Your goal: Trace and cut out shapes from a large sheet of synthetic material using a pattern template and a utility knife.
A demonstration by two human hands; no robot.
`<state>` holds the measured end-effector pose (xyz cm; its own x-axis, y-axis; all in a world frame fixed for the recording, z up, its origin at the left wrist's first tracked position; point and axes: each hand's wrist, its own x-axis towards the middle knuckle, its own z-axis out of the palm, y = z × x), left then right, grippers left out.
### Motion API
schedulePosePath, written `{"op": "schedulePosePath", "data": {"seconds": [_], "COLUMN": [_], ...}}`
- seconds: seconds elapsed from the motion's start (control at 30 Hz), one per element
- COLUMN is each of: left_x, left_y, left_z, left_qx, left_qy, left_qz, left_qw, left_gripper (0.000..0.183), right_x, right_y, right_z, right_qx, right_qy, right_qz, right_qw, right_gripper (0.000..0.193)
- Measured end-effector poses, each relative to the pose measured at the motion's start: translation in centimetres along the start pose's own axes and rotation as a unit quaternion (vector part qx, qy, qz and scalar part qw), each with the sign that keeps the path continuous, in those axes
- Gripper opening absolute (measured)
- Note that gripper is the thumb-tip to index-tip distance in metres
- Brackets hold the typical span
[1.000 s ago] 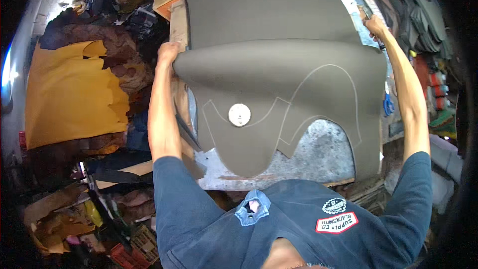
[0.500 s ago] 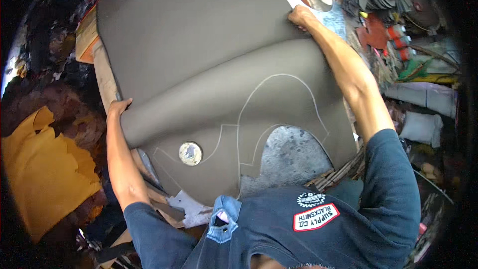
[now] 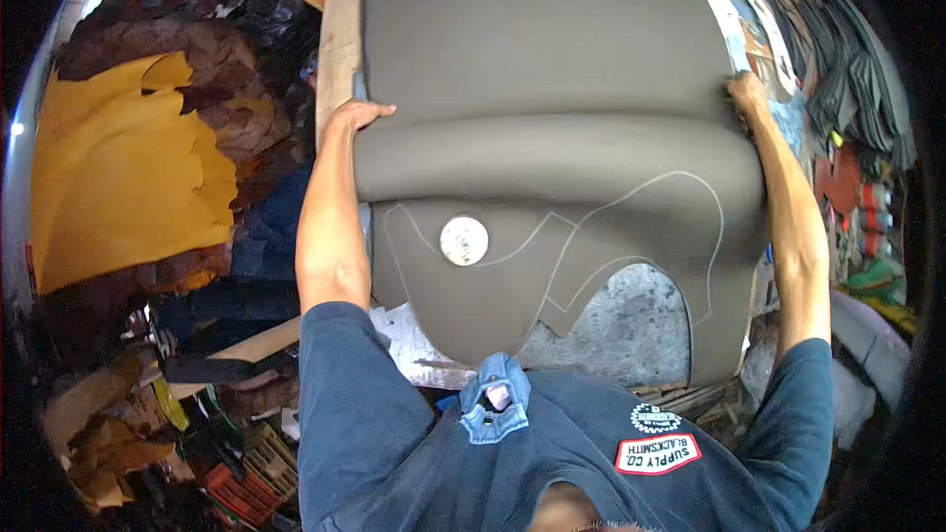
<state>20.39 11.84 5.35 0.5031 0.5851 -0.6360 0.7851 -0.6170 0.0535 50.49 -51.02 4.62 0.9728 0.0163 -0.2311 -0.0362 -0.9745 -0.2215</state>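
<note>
A large dark grey-brown sheet (image 3: 552, 30) covers the table, with a raised fold running across it from side to side. At the left end of the fold, my left hand (image 3: 353, 116) grips the sheet's edge, thumb lying on top and fingers hidden beneath. My right hand (image 3: 749, 97) is closed on the opposite edge, slightly farther out. Pale curved outlines are drawn on the near part, below the fold. Among them rests a round whitish disc (image 3: 464, 240), apart from both hands. The sheet's near edge has a rounded cut-out.
A spotted grey tabletop (image 3: 631, 325) shows through the cut-out. Wooden boards (image 3: 340, 39) line the left side. A yellow hide (image 3: 128, 177) lies over brown ones at left. Dark cut pieces (image 3: 852, 69) are stacked at far right, beside red-banded containers (image 3: 875, 207).
The view has turned and shifted. The fold, slanted before, now runs nearly level. Both hands keep hold of the edges and stand more nearly level with each other.
</note>
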Motion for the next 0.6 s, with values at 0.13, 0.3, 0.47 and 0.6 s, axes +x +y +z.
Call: {"op": "schedulePosePath", "data": {"seconds": [0.13,0.3,0.47,0.6], "left_x": [1.5,3.1,0.4,1.5], "left_y": [-2.7,-2.3,-0.2,1.4], "left_z": [-0.8,0.5,-0.8,-3.5], "left_qx": [-0.268,-0.461,-0.333,-0.261], "left_qy": [-0.016,-0.078,-0.223,-0.132], "left_qz": [0.011,-0.006,0.007,0.016], "left_qw": [0.963,0.884,0.916,0.956], "left_gripper": [0.083,0.064,0.051,0.044], "right_x": [-0.2,-0.4,0.3,1.3], "right_y": [-2.4,-0.7,0.0,1.8], "right_z": [0.5,2.5,2.5,0.3], "right_qx": [0.04,0.031,-0.03,-0.036], "right_qy": [-0.042,-0.037,-0.074,-0.042], "right_qz": [0.052,0.059,0.034,0.016], "right_qw": [0.997,0.997,0.996,0.998], "right_gripper": [0.027,0.034,0.032,0.031]}}
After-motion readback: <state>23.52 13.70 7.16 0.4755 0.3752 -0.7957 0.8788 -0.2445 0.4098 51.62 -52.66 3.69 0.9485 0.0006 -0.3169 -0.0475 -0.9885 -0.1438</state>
